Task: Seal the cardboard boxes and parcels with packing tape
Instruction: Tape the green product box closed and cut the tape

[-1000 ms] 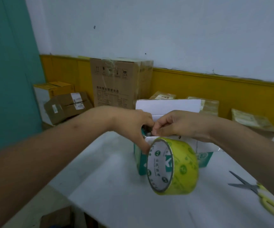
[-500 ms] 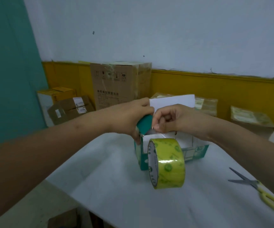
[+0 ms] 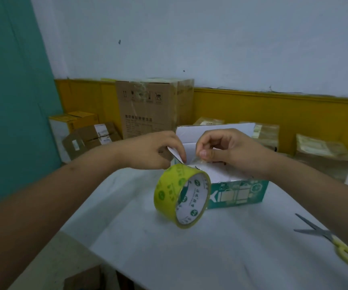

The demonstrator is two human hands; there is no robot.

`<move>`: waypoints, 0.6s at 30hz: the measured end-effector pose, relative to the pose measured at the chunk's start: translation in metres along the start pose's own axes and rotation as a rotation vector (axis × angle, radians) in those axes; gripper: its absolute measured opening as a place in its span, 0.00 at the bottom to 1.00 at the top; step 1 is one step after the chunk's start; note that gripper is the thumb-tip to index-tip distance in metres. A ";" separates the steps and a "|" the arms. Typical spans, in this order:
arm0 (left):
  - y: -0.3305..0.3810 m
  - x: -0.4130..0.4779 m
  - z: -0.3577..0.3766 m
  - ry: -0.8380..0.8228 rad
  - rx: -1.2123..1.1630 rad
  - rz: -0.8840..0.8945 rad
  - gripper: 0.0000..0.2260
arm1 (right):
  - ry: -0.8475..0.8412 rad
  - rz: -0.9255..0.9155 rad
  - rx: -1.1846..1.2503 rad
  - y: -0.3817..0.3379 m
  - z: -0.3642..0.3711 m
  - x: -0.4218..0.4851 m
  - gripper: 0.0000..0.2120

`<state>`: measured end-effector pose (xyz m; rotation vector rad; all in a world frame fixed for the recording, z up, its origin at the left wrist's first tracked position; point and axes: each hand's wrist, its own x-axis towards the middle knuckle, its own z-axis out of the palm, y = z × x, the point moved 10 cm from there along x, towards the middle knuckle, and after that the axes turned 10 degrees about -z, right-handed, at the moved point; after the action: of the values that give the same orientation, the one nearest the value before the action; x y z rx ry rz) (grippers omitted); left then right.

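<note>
A small green printed box [image 3: 239, 193] stands on the white table [image 3: 210, 248] with its white flaps up; the tall back flap [image 3: 215, 130] rises behind my hands. My left hand [image 3: 154, 150] pinches a small side flap [image 3: 176, 154] at the box's left end. My right hand [image 3: 229, 150] pinches the free end of clear tape above the opening. A yellow-green packing tape roll [image 3: 181, 195] dangles from that strip in front of the box's left corner, tilted, with its white core facing me.
Yellow-handled scissors [image 3: 334, 241] lie on the table at the right, under my right forearm. A tall brown carton [image 3: 148, 107] and several smaller taped parcels [image 3: 323, 151] stand along the yellow wall behind. The table's near-left corner drops to the floor.
The roll has swung and turned, so its core now faces right. The box shows its long printed side. My left hand has shifted on the side flap, whose white inside now shows.
</note>
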<state>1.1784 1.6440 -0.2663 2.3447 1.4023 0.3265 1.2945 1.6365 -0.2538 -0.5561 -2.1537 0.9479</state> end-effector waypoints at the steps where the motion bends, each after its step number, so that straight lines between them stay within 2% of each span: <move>1: 0.003 -0.003 0.004 -0.107 -0.066 -0.070 0.15 | -0.018 -0.009 -0.042 -0.002 0.002 -0.001 0.01; 3: 0.005 -0.007 0.010 -0.265 -0.160 -0.212 0.13 | -0.069 -0.031 -0.164 -0.006 0.008 -0.002 0.03; 4: 0.003 -0.006 0.011 -0.286 -0.135 -0.250 0.13 | -0.094 -0.038 -0.212 -0.009 0.012 -0.002 0.05; 8: 0.002 -0.002 0.012 -0.230 0.100 -0.175 0.22 | -0.120 -0.039 -0.351 -0.021 0.018 -0.007 0.06; 10: 0.003 -0.001 0.013 -0.201 0.128 -0.148 0.21 | -0.118 -0.075 -0.441 -0.030 0.019 -0.016 0.07; 11: 0.004 0.000 0.012 -0.164 0.125 -0.168 0.21 | -0.114 -0.091 -0.470 -0.034 0.020 -0.021 0.08; 14: 0.006 0.003 0.006 0.066 0.173 -0.248 0.39 | -0.094 -0.111 -0.473 -0.042 0.017 -0.034 0.09; 15: 0.011 0.000 0.003 0.171 0.293 -0.283 0.38 | -0.085 -0.107 -0.462 -0.042 0.015 -0.036 0.09; 16: 0.019 -0.004 -0.003 0.305 0.493 -0.294 0.33 | -0.073 -0.100 -0.443 -0.042 0.012 -0.036 0.09; 17: 0.037 -0.008 -0.004 0.434 0.683 -0.231 0.27 | -0.062 -0.091 -0.418 -0.041 0.010 -0.037 0.09; 18: 0.055 -0.011 -0.002 0.520 0.773 -0.134 0.22 | -0.056 -0.083 -0.394 -0.038 0.009 -0.037 0.09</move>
<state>1.2157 1.6116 -0.2400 2.8618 2.2401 0.4343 1.3084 1.5854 -0.2446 -0.6264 -2.4104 0.4984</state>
